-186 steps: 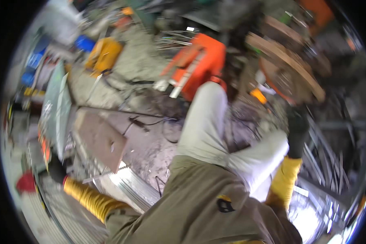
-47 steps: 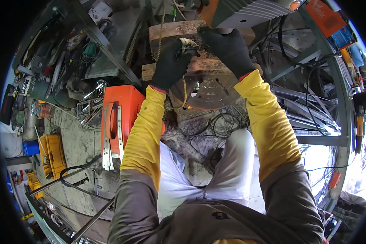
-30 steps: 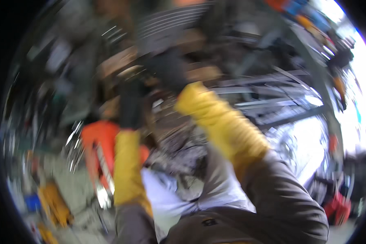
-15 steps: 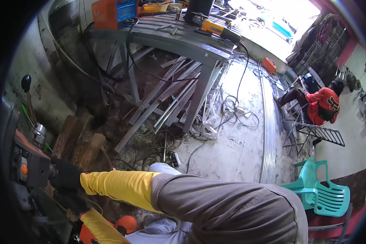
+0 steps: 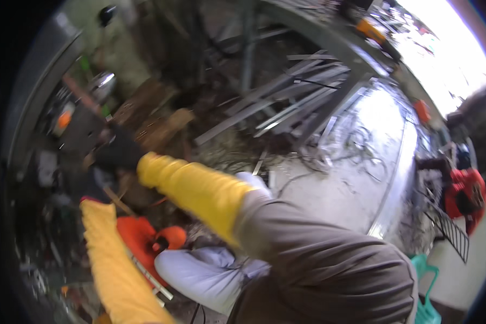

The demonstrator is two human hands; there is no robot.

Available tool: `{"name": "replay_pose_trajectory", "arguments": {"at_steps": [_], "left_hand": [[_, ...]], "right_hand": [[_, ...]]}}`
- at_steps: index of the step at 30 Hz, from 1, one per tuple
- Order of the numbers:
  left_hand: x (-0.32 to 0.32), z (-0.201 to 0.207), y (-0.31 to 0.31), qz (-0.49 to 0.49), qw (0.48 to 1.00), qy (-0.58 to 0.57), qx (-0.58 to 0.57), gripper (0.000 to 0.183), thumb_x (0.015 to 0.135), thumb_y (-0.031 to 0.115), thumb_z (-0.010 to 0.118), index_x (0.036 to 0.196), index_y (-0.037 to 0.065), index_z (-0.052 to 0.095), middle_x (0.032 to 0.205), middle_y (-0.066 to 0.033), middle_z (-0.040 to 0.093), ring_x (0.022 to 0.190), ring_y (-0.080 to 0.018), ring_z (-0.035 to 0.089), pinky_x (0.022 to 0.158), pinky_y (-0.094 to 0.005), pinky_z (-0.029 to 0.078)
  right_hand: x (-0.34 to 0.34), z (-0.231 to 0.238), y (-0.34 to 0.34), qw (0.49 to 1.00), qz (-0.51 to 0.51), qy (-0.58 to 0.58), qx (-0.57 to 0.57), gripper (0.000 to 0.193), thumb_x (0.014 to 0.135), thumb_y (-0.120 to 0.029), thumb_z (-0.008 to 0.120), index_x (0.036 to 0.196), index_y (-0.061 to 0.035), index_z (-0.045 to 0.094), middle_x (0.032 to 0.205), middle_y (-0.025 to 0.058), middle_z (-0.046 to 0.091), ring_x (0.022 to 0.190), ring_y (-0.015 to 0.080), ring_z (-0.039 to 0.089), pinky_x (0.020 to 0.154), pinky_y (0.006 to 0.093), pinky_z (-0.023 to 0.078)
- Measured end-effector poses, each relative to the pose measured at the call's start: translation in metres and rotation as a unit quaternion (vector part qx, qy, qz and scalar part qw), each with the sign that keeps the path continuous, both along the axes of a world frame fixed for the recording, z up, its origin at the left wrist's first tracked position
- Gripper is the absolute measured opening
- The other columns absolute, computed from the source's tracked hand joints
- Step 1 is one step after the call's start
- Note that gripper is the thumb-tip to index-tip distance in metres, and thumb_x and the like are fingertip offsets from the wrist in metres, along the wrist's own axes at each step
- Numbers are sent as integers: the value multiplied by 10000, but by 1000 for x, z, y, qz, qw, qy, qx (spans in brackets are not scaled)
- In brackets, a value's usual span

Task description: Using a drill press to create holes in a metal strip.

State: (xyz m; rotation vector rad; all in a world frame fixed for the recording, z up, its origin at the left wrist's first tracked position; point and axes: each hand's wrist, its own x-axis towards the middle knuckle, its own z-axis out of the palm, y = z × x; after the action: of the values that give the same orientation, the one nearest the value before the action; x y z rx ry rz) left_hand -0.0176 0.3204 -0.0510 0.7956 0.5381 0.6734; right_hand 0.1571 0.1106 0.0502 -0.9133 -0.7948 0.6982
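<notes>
My right hand (image 5: 117, 150), in a dark glove below a yellow sleeve, reaches to the end of a dark grey machine (image 5: 81, 127) at the left. That machine carries an orange button (image 5: 64, 119), and a lever with a black knob (image 5: 107, 15) rises behind it. My left hand (image 5: 90, 186), also dark-gloved, is just below the right one, close under the machine. Blur and shadow hide the fingers of both hands, and anything between them does not show. Brown blocks (image 5: 166, 130) stand beyond my right hand.
Metal bars (image 5: 286, 97) lie under a workbench (image 5: 308, 27) bearing a yellow power tool (image 5: 370, 31). Cables (image 5: 356, 146) and long metal strips (image 5: 397, 178) cross the floor. A person in red (image 5: 464, 200) sits far right, a green chair (image 5: 426, 291) nearer. An orange-red object (image 5: 137, 235) lies beside my left forearm.
The view has swung left and down, so the scene sits further right and is blurred. More of my left forearm shows. Both hands remain by the machine.
</notes>
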Motion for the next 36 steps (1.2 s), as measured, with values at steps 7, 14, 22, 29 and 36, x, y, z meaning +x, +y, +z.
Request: {"name": "replay_pose_trajectory", "arguments": {"at_steps": [7,14,22,29,36], "left_hand": [[46,42,-119,202,969,56,133,380,1070,379,540,1207,64,702,1024,-55,707,869,-175,679,769,-334,549],[22,76,-184,169,856,353,337,323,1034,302,580,1206,55,696,979,-171,723,850,-301,708,757,-406,559],[84,50,-138,45,639,491,590,336,961,342,586,1065,80,769,1016,-232,748,1020,-439,708,916,-513,547],[102,44,-149,89,567,487,658,266,931,270,628,1019,39,728,945,-233,738,929,-415,717,827,-512,579],[86,48,-133,17,638,539,549,406,834,415,699,957,37,779,939,-256,744,930,-456,721,848,-532,564]], "right_hand": [[97,-18,27,943,302,-126,-60,525,895,-209,810,1311,21,585,1021,102,730,967,173,710,826,332,575],[23,-5,0,935,-117,-334,-13,780,860,-378,858,1427,-9,469,1248,130,704,1128,208,694,914,388,567],[65,11,-6,954,158,-244,-73,696,854,-348,851,1380,-7,549,1165,138,711,1036,186,687,879,335,560],[71,25,-9,887,-3,-448,-110,559,829,-340,862,1234,-11,663,1237,153,726,1130,267,702,963,404,545],[109,-46,-38,731,79,-648,-200,362,854,-246,806,1173,-91,731,1182,141,724,1075,370,695,937,440,541]]}}
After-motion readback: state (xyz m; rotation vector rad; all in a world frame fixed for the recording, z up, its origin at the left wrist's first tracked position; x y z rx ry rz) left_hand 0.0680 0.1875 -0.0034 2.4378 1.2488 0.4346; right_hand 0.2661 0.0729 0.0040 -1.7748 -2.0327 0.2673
